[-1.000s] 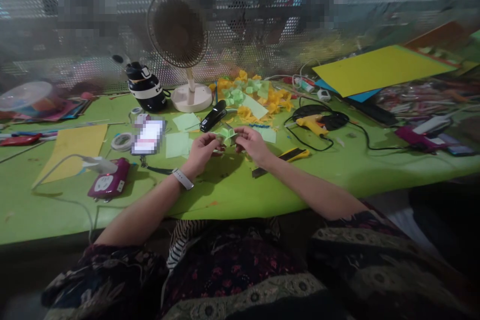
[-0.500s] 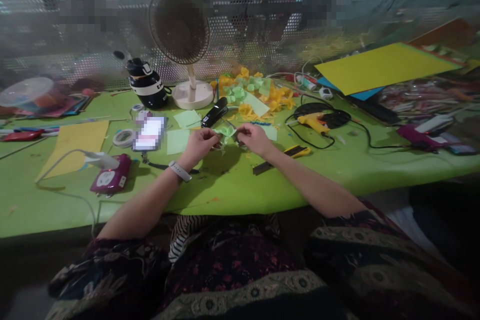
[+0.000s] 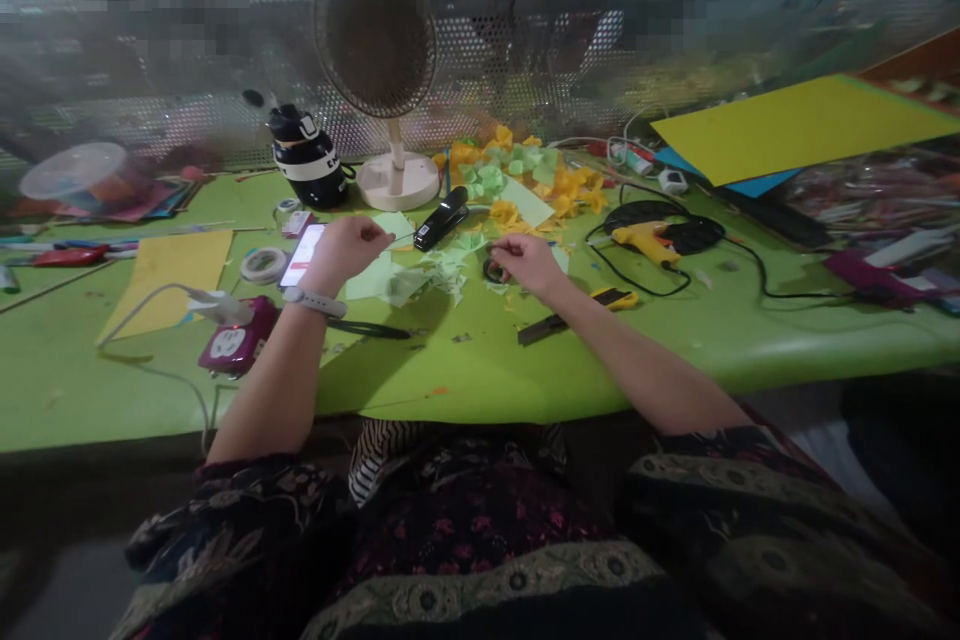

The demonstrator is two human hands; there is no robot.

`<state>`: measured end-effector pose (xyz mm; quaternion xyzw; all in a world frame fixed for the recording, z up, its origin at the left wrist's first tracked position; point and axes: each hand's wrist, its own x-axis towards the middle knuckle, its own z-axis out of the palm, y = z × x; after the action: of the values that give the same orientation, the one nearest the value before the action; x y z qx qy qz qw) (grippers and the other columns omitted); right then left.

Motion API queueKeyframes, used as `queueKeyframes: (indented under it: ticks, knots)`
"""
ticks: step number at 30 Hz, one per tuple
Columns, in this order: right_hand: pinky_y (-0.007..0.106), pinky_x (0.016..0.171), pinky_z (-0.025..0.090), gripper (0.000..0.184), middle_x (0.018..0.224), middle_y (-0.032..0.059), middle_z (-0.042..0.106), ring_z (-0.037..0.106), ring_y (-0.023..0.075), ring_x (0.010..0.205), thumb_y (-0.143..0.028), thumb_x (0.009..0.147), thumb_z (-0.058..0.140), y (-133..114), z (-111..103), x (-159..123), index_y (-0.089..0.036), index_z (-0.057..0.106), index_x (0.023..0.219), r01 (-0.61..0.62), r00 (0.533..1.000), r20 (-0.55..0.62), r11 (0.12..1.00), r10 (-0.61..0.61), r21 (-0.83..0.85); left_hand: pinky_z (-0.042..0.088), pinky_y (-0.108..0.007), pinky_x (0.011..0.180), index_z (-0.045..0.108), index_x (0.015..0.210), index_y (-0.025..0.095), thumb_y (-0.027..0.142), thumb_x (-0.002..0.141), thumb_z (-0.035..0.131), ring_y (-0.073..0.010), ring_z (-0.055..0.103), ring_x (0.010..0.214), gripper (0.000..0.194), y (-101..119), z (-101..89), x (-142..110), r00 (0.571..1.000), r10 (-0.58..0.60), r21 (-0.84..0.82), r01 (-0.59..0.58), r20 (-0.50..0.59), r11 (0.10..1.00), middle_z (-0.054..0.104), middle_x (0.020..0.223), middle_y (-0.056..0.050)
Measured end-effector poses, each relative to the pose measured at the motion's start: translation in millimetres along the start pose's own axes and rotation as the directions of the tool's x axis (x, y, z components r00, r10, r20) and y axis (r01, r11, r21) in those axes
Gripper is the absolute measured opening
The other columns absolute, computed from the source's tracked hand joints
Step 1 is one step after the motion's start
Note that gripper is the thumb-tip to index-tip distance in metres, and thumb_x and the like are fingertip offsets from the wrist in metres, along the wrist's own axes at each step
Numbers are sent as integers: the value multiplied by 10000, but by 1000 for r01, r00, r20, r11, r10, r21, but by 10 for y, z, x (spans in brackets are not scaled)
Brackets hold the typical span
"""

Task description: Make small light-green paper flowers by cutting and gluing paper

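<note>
My left hand [image 3: 346,252] is raised over the phone [image 3: 298,265], partly covering it. Its thumb and forefinger pinch a thin dark stick-like piece [image 3: 403,239] that points right, towards the black stapler [image 3: 441,218]. Fingers closed, my right hand [image 3: 525,262] grips a small dark ring-shaped thing [image 3: 493,271]; its exact kind is not clear. Between the hands lie pale green cut paper pieces [image 3: 448,272], touched by neither hand. A yellow box cutter [image 3: 577,315] rests below the right wrist.
Orange and green paper flowers [image 3: 525,170] heap up behind the stapler. A fan [image 3: 397,182] and black bottle [image 3: 309,165] stand at the back. To the right lie a yellow glue gun [image 3: 646,242] and its cable. A purple power adapter [image 3: 238,340] sits near the left forearm.
My hands have moved apart, the left one going left and up over the phone. The green paper flower between them now lies among the paper pieces. The view has shifted slightly.
</note>
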<state>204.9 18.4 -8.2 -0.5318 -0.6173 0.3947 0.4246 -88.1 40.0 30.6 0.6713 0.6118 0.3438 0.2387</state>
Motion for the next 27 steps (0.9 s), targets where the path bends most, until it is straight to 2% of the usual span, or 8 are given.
queueKeyframes:
  ticks: [2, 4, 8, 11, 15, 20, 24, 27]
  knots:
    - [228, 477, 479, 92, 671, 14, 703, 545, 84, 443, -154, 863, 649, 10, 16, -14, -156, 676, 776, 16, 1000, 24, 999, -14, -49, 322, -279, 525, 658, 552, 205, 409, 664, 806, -159, 514, 527, 275, -90, 40, 21, 995, 32, 184, -49, 97, 982, 597, 510, -26]
    - [233, 482, 473, 89, 677, 21, 706, 553, 89, 453, -163, 870, 644, 17, 36, -27, -150, 696, 799, 27, 998, 59, 992, -20, -122, 319, -286, 516, 655, 515, 219, 431, 641, 809, -158, 509, 500, 291, -156, 116, 36, 977, 39, 236, -89, 209, 968, 620, 514, -36]
    - [255, 544, 483, 123, 704, 32, 720, 585, 111, 516, -204, 888, 626, 8, 29, -33, -150, 734, 867, 96, 991, 114, 953, -66, -288, 368, -285, 520, 740, 659, 229, 342, 559, 823, -180, 580, 522, 173, -234, 237, 72, 934, 15, 139, -69, 358, 988, 698, 599, -44]
    - [285, 622, 495, 156, 815, 52, 749, 627, 142, 621, -231, 898, 611, -21, -51, -18, -163, 743, 947, 127, 992, 55, 899, -114, -419, 381, -283, 515, 761, 721, 223, 325, 544, 825, -175, 583, 499, 214, -244, 245, 86, 912, 7, 69, -39, 411, 997, 710, 608, -48]
    - [335, 705, 495, 154, 975, 104, 742, 664, 223, 818, -309, 856, 679, -25, -130, -5, -168, 725, 897, 96, 994, 23, 745, -108, -660, 394, -277, 510, 755, 667, 219, 362, 512, 858, -182, 604, 524, 235, -208, 221, 62, 906, 4, 83, -43, 423, 996, 721, 629, -64]
    - [337, 628, 477, 237, 1040, 151, 699, 640, 229, 755, -342, 807, 724, 37, -75, -6, -165, 690, 961, 54, 998, 55, 633, -19, -772, 433, -282, 538, 740, 588, 222, 304, 504, 848, -181, 609, 535, 160, -175, 216, 30, 848, -6, -39, 31, 529, 999, 712, 595, -63]
    - [358, 688, 492, 345, 1101, 175, 690, 654, 283, 871, -371, 742, 778, 59, -85, 22, -169, 674, 1001, 22, 999, 0, 660, -33, -751, 402, -288, 534, 739, 647, 213, 356, 500, 878, -186, 598, 548, 247, -153, 224, 30, 907, -22, 15, 17, 421, 1000, 708, 631, -65]
    - [359, 698, 487, 293, 1006, 151, 712, 664, 292, 881, -380, 730, 778, 55, -119, 54, -185, 676, 924, -4, 1000, 11, 652, 18, -758, 373, -292, 547, 734, 666, 224, 352, 457, 912, -179, 553, 545, 303, -151, 259, 30, 951, 23, 52, -40, 307, 998, 678, 633, -44]
